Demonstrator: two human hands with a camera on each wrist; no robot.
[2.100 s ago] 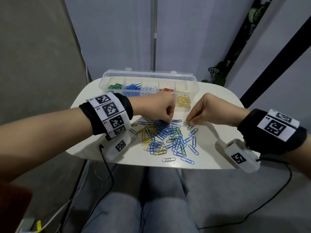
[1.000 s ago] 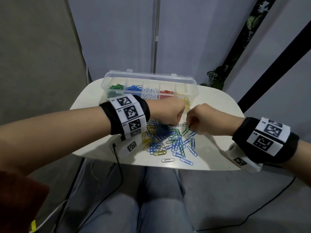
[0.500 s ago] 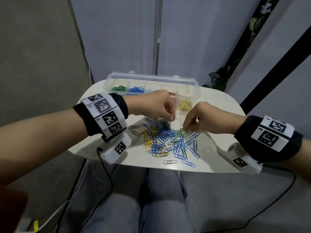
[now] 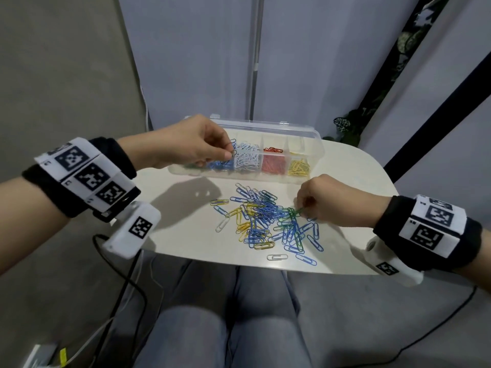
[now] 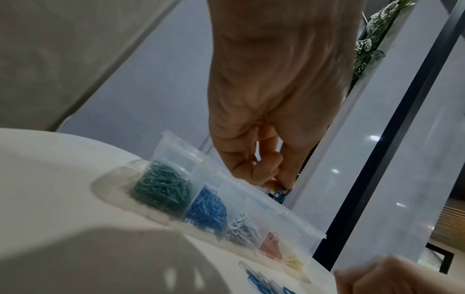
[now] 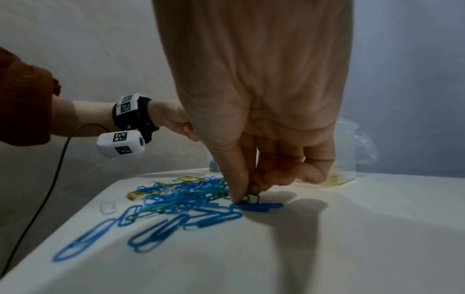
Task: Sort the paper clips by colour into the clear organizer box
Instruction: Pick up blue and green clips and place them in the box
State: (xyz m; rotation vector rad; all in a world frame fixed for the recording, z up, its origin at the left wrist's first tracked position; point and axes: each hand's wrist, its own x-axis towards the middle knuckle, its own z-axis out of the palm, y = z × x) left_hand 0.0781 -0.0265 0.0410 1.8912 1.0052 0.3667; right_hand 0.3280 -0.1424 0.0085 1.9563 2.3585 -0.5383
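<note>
Near the tabletop's [image 4: 186, 243] front edge lies the loose pile of clips [image 4: 268, 221], mostly blue; at its right side the right hand [image 4: 326, 200] pinches a green clip [image 6: 251, 196]. Farther back, the left hand [image 4: 191, 144], half a second ago over the pile, now pinches a blue clip [image 5: 279, 194] above the organizer box [image 4: 317, 144], ready for dropping. Its compartments hold green, blue, white, red and yellow clips.

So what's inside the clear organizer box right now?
The organizer box holds sorted clips: green, blue, white, red, yellow. In the head view the left hand hides the green section.
</note>
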